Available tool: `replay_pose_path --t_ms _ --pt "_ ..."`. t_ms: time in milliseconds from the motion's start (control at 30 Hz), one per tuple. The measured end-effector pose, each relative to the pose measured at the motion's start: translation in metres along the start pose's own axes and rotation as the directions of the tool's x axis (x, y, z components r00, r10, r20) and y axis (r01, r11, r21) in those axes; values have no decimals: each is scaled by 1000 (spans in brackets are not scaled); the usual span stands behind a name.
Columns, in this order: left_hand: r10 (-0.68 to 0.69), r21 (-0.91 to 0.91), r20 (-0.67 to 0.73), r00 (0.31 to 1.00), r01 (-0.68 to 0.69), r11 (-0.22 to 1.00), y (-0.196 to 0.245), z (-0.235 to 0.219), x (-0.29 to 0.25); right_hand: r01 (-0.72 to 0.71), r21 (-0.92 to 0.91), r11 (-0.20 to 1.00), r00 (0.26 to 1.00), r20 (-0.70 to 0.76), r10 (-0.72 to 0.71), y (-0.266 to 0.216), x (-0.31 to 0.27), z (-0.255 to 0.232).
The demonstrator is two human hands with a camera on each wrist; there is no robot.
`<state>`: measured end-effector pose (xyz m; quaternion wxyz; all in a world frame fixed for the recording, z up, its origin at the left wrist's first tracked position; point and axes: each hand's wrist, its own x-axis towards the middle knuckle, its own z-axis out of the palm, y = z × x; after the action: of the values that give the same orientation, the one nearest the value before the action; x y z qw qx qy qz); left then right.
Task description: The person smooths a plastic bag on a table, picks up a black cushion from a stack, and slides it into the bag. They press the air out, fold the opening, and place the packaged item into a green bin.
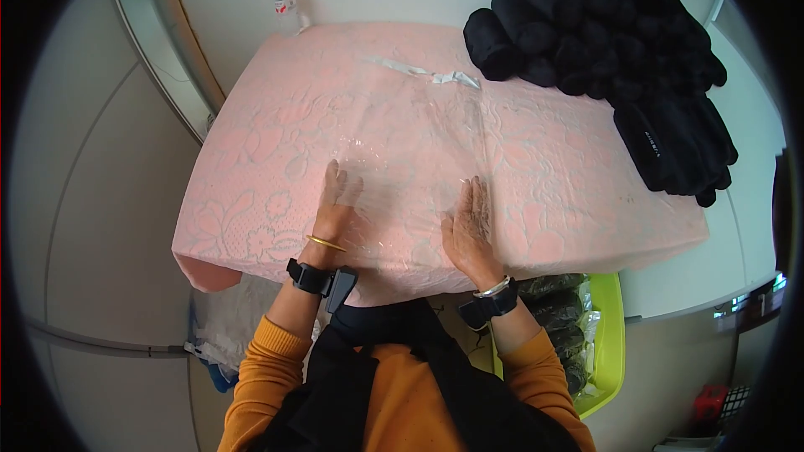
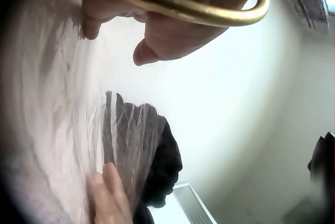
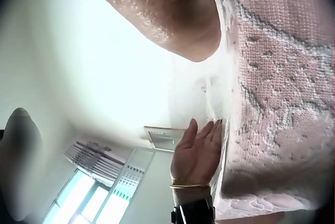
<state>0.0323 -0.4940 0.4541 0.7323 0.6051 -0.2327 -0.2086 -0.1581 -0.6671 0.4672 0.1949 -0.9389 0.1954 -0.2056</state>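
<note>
A clear plastic bag (image 1: pixel 419 138) lies spread on a pink patterned cloth (image 1: pixel 251 176), with a white strip (image 1: pixel 456 79) at its far end. At the bag's left side, near the front, is my left hand (image 1: pixel 337 201), its fingers extended forward and overlapped by the film. My right hand (image 1: pixel 471 222) is along the bag's right edge with straight fingers together. In the left wrist view, the film (image 2: pixel 131 129) rises beside the right hand's fingers (image 2: pixel 110 192). The right wrist view shows the left palm (image 3: pixel 196 156) turned inward, its fingers extended close to the cloth.
Black rolled bundles (image 1: pixel 586 25) are piled at the back right, with more black bundles (image 1: pixel 674 146) in front of them. A plastic bottle (image 1: pixel 286 7) stands by the wall. Below the table's front edge sits a lime-green bin (image 1: pixel 615 343) holding dark wrapped packages (image 1: pixel 557 318).
</note>
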Motion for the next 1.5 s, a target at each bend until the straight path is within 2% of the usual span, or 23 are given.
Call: replay_pose_path --t_ms 67,167,267,333,367,400,433,467,533,567,667,700,800,900,967,1067,1100,1200,1367,1467,1500 --pt "-8 -33 -1 1000 8 999 6 1 -10 14 20 1000 1000 -23 -14 1 -3 -1" --pt "-32 65 35 999 30 997 19 0 -30 46 55 997 997 -63 -42 -3 -13 -11" --pt "26 95 -5 1000 -26 995 33 10 -64 309 -15 951 924 -230 -304 -19 -36 -39" --pt "32 114 -29 999 -29 993 30 14 -76 286 21 958 941 -192 -277 -32 -44 -48" --pt "190 360 130 973 -225 905 27 14 -75 266 48 963 953 -165 -255 -38 -47 -50" --pt "290 542 321 902 -426 725 24 14 -74 244 75 967 963 -137 -232 -43 -50 -49" --pt "319 637 520 793 -608 474 21 16 -75 241 81 967 965 -128 -230 -47 -49 -46" --pt "311 640 516 798 -600 479 16 30 -77 243 100 965 967 -99 -233 -51 -46 -40" --pt "408 716 493 768 -625 310 6 67 -82 244 138 960 970 -40 -241 -53 -40 -29" --pt "401 719 490 774 -619 315 6 67 -84 240 142 960 971 -31 -238 -49 -41 -24" --pt "262 791 560 786 -602 113 11 66 -85 218 -33 975 973 78 -215 -34 -41 -15" --pt "256 791 559 789 -600 119 10 62 -84 214 -31 976 974 85 -211 -30 -44 -14" --pt "314 820 546 776 -573 -10 12 37 -76 247 -174 953 968 79 -236 -26 -48 -23" --pt "364 861 468 805 -509 19 6 0 -59 224 -178 958 973 103 -209 -28 -49 -24" --pt "384 879 428 818 -475 31 3 -7 -56 213 -174 961 974 113 -195 -28 -48 -23" --pt "446 861 460 768 -509 -11 -4 -12 -54 120 -126 985 990 88 -109 -26 -43 -21" --pt "444 862 458 770 -507 -11 4 -8 -54 121 -124 985 990 90 -110 -23 -40 -23" --pt "454 877 373 810 -467 113 23 4 -42 262 37 964 950 -187 -251 -12 -22 -27" --pt "489 884 368 791 -460 78 21 -5 -10 220 51 974 972 -98 -214 -6 19 -27" --pt "498 886 426 756 -461 -58 6 -15 3 191 18 981 978 77 -192 -1 35 -12" --pt "494 888 423 759 -456 -60 3 -19 3 193 24 981 978 80 -194 0 36 -11"
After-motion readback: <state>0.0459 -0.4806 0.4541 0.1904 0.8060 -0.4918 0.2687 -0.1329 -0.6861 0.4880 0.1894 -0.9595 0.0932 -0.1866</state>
